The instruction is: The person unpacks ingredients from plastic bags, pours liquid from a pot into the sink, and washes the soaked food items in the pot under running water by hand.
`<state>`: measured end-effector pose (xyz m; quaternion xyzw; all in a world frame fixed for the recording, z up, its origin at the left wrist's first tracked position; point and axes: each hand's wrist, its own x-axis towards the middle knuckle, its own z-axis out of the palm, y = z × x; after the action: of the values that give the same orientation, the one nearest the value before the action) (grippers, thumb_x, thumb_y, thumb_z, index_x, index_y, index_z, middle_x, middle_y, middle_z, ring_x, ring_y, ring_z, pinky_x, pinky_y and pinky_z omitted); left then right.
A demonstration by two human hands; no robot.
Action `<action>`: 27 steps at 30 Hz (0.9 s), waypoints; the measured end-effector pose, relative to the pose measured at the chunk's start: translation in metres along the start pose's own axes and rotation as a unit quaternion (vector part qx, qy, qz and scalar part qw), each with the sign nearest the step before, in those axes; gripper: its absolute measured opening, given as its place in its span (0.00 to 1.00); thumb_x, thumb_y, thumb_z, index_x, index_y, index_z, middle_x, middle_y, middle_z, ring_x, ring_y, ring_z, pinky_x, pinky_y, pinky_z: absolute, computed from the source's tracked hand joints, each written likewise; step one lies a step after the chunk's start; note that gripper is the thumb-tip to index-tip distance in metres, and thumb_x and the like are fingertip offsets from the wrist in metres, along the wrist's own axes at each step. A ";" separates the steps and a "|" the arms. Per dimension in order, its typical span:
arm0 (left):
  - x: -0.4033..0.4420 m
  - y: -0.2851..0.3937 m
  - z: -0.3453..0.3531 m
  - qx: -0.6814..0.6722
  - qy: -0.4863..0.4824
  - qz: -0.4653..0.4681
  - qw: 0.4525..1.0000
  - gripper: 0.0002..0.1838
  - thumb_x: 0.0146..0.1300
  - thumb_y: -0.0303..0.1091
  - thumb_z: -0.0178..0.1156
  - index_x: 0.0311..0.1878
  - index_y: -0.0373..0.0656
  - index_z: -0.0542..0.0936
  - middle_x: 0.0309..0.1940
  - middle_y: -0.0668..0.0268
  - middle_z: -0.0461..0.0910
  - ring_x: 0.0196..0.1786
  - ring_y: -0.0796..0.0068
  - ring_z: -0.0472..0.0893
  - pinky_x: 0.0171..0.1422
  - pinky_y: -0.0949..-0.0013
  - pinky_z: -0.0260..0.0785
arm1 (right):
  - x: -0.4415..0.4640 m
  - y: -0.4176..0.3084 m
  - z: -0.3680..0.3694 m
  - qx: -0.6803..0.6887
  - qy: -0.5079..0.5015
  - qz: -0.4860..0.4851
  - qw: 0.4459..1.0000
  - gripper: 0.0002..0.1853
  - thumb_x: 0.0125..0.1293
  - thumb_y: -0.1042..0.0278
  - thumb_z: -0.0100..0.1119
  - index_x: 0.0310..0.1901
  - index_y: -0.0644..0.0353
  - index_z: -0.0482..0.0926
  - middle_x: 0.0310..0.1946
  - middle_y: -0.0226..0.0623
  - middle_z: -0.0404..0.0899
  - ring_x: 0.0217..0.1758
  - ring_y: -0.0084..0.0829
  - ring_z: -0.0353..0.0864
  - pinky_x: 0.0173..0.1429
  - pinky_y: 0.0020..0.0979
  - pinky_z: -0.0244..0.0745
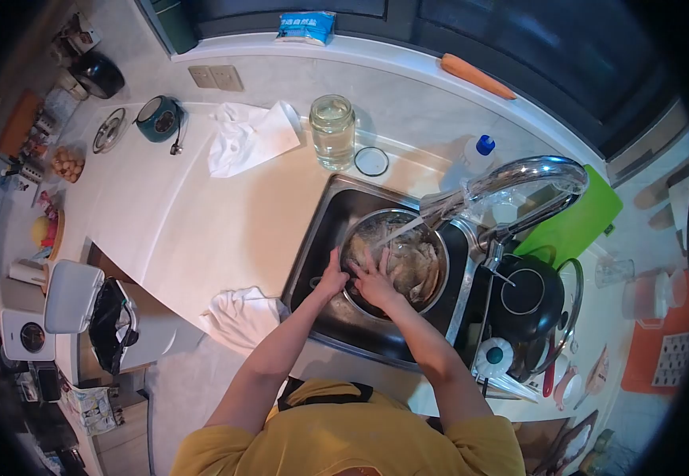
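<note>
While water runs from the tap (525, 173) into the metal bowl (441, 246), which sits inside the sink (320, 218), we see the right hand (374, 283) reaching over its near left rim, fingers spread among pale brown pieces (417, 270) too blurred to identify. The left hand (331, 282) is at the bowl's left rim; we cannot tell whether its fingers grip it. Along the far edge of the pale desk (201, 214) we find a white cloth (249, 139), then a glass jar (333, 135) near the sink's far left corner, with a round lid (371, 161) beside it. Another cloth (241, 315) lies at the near edge, by the sink's near left corner. Right of the sink we notice a black pot (528, 292) and a green board (578, 214). Beyond, a carrot (477, 76) and a blue packet (306, 27) rest on the window ledge (392, 57).
</note>
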<state>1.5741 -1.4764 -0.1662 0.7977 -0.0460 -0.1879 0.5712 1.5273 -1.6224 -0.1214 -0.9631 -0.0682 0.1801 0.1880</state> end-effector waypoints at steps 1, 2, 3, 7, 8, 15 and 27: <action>-0.005 0.010 -0.003 -0.011 -0.009 -0.032 0.999 0.41 0.47 0.21 0.53 0.66 0.52 0.49 0.52 0.44 0.70 0.56 0.48 0.72 0.59 0.58 0.64 | 0.000 0.004 0.014 0.002 -0.001 -0.001 1.000 0.27 0.61 0.56 0.50 0.64 0.35 0.62 0.72 0.38 0.29 0.69 0.66 0.19 0.56 0.80 0.28; -0.010 0.021 -0.003 -0.023 -0.019 -0.062 0.998 0.41 0.47 0.20 0.52 0.66 0.52 0.49 0.52 0.42 0.70 0.56 0.47 0.72 0.59 0.57 0.64 | 0.000 0.007 0.027 -0.051 0.023 -0.009 0.998 0.26 0.62 0.56 0.50 0.63 0.36 0.63 0.72 0.38 0.28 0.69 0.66 0.18 0.55 0.81 0.28; -0.009 0.021 -0.002 -0.022 -0.020 -0.059 0.998 0.41 0.47 0.20 0.52 0.66 0.52 0.49 0.52 0.42 0.70 0.56 0.47 0.72 0.59 0.57 0.64 | 0.000 0.007 0.025 -0.105 0.050 -0.017 0.993 0.26 0.62 0.56 0.50 0.63 0.38 0.63 0.72 0.38 0.27 0.69 0.65 0.18 0.54 0.81 0.28; -0.008 0.014 0.001 0.074 0.019 -0.032 0.997 0.38 0.47 0.21 0.51 0.64 0.48 0.51 0.51 0.40 0.70 0.55 0.44 0.72 0.58 0.55 0.64 | -0.010 0.002 0.001 -0.062 0.004 -0.008 0.998 0.25 0.61 0.58 0.51 0.62 0.41 0.64 0.72 0.38 0.31 0.70 0.67 0.25 0.56 0.79 0.33; -0.006 0.010 0.002 0.094 0.029 -0.039 0.994 0.37 0.47 0.21 0.51 0.63 0.47 0.51 0.51 0.39 0.70 0.54 0.43 0.72 0.58 0.55 0.64 | -0.014 0.003 -0.011 -0.032 0.004 -0.031 0.999 0.23 0.61 0.60 0.52 0.60 0.45 0.67 0.69 0.41 0.42 0.69 0.62 0.38 0.60 0.71 0.41; -0.007 0.011 0.006 0.122 0.036 -0.013 0.992 0.33 0.48 0.22 0.52 0.59 0.43 0.52 0.48 0.39 0.70 0.53 0.41 0.72 0.57 0.53 0.64 | -0.044 0.032 -0.094 0.267 0.328 -0.044 0.905 0.10 0.62 0.75 0.53 0.42 0.64 0.80 0.38 0.45 0.81 0.41 0.33 0.82 0.47 0.29 0.75; -0.017 0.037 0.011 0.224 0.090 -0.065 0.968 0.21 0.50 0.22 0.50 0.48 0.40 0.57 0.42 0.39 0.72 0.46 0.38 0.73 0.51 0.47 0.65 | -0.067 0.104 -0.069 0.084 0.487 0.046 0.868 0.12 0.54 0.76 0.58 0.42 0.63 0.74 0.35 0.46 0.75 0.44 0.51 0.70 0.47 0.43 0.68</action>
<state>1.5597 -1.4936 -0.1308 0.9204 0.0167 -0.1367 0.3659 1.4977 -1.7551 -0.0802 -0.9109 0.0916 -0.2989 0.2694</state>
